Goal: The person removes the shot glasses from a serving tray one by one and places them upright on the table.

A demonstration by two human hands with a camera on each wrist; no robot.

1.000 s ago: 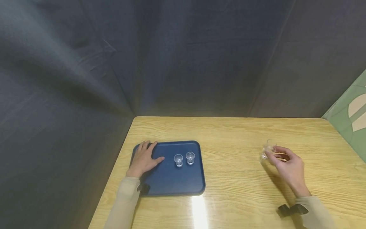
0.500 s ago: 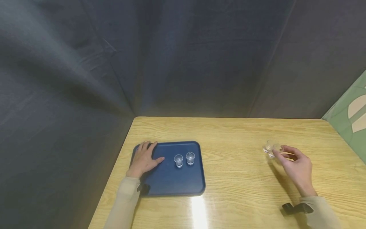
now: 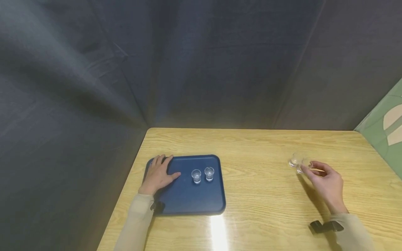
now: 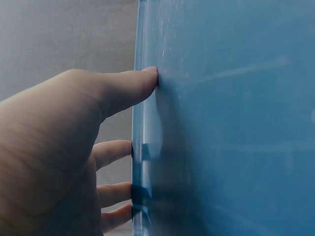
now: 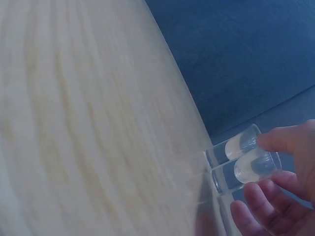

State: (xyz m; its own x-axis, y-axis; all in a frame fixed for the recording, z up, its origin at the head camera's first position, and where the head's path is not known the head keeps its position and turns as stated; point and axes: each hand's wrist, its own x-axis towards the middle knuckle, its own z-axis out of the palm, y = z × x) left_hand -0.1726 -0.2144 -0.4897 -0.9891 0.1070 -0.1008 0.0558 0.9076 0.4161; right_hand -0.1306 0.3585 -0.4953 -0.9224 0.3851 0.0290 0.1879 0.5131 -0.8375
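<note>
My left hand [image 3: 157, 177] rests on the left side of a blue tray [image 3: 188, 205], fingers spread. In the left wrist view the thumb lies over the tray's rim [image 4: 139, 113], with the other fingertips right at its outer side. Two clear shot glasses, a left one [image 3: 196, 177] and a right one [image 3: 209, 174], stand upright on the tray. Far to the right, my right hand [image 3: 325, 181] pinches a clear shot glass [image 5: 248, 169] between thumb and fingers near its rim. Another shot glass [image 3: 295, 159] stands close beside it on the table.
The wooden table [image 3: 257, 195] runs between the tray and the right-hand glasses. Dark curtain [image 3: 220, 69] hangs along the back and left edges. A green patterned cloth [image 3: 389, 125] shows at the far right.
My right hand has moved slightly right with its shot glass, which now sits to the right of the other one. The left hand and the tray stay put.
</note>
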